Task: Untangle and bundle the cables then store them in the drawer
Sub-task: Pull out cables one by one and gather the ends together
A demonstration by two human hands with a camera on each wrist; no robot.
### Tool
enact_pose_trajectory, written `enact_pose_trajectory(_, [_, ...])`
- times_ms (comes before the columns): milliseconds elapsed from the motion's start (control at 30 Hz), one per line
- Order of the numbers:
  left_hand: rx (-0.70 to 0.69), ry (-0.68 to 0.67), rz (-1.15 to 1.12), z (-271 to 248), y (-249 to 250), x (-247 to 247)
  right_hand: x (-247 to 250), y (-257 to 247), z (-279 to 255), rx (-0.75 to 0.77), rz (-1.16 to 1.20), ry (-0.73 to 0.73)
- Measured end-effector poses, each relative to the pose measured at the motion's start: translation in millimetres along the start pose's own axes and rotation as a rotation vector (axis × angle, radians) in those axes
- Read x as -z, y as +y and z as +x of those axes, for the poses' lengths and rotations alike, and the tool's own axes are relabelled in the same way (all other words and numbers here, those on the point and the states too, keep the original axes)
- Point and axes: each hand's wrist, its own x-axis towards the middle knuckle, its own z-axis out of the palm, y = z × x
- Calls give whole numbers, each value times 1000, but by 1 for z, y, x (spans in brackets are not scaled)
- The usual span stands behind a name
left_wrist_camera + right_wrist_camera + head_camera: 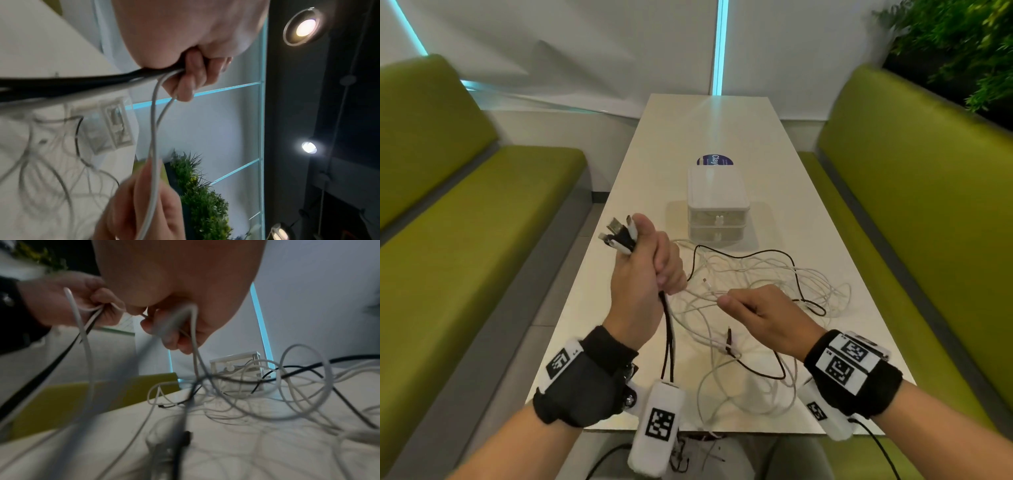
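A tangle of white and black cables (753,294) sprawls over the near half of the white table (709,130). My left hand (650,260) is raised in a fist and grips a bunch of cables; their plug ends (619,234) stick out above the thumb, and black and white strands hang below the fist (156,76). My right hand (753,311) hovers just right of it and pinches a white cable (193,331) that runs across to the left fist (153,146). A small white two-drawer box (717,205) stands behind the tangle, both drawers closed.
Green padded benches (465,212) flank the table on both sides (914,205). A round blue sticker (714,160) lies on the tabletop behind the drawer box. Some cable loops (726,404) reach the table's near edge. A green plant wall (962,44) is at the upper right.
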Motion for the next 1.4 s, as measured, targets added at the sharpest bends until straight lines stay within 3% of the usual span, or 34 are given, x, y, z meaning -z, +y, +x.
enact_pose_trajectory(100, [-64,-26,160,3,17,6,3,9,-2,-17,-48,-73])
enact_pose_trajectory(200, [-42,-82,330,4,23,5,4,10,1,-52,-112,-98])
enact_pose_trajectory(300, [-70,-197,747,1,8,3,-1,5,3,1,-205,-60])
enact_pose_trajectory(433, [-95,-308,1193,-3,-28,8,-6,-7,2,62,-165,40])
enact_pose_trajectory(600, [-42,-381,1391,-7,-35,7,-5,-8,-2,110,-147,14])
enact_pose_trajectory(667, [-92,-334,1393,-9,-29,9,-6,-3,-3,123,-185,-17])
enact_pose_trajectory(867, [-194,50,971,-5,-11,29,2,17,-3,-36,-319,-129])
enact_pose_trajectory(933, [-191,92,896,-4,-7,27,1,19,-2,-72,-339,-147])
enact_pose_trajectory(1033, [-227,-17,1184,-3,-10,23,-5,20,-1,-129,-351,-154])
enact_pose_trajectory(1133, [-378,-7,1353,-4,-14,18,-12,14,-1,-114,-427,-162])
enact_pose_trajectory(1233, [-574,-59,1112,-10,-17,10,-16,8,5,-164,-446,-164])
enact_pose_trajectory(1333, [-481,-291,868,-16,-29,-1,-17,5,9,-158,-419,-137])
enact_pose_trajectory(1400, [-412,-396,1041,-14,-41,-4,-17,0,9,-68,-360,-61])
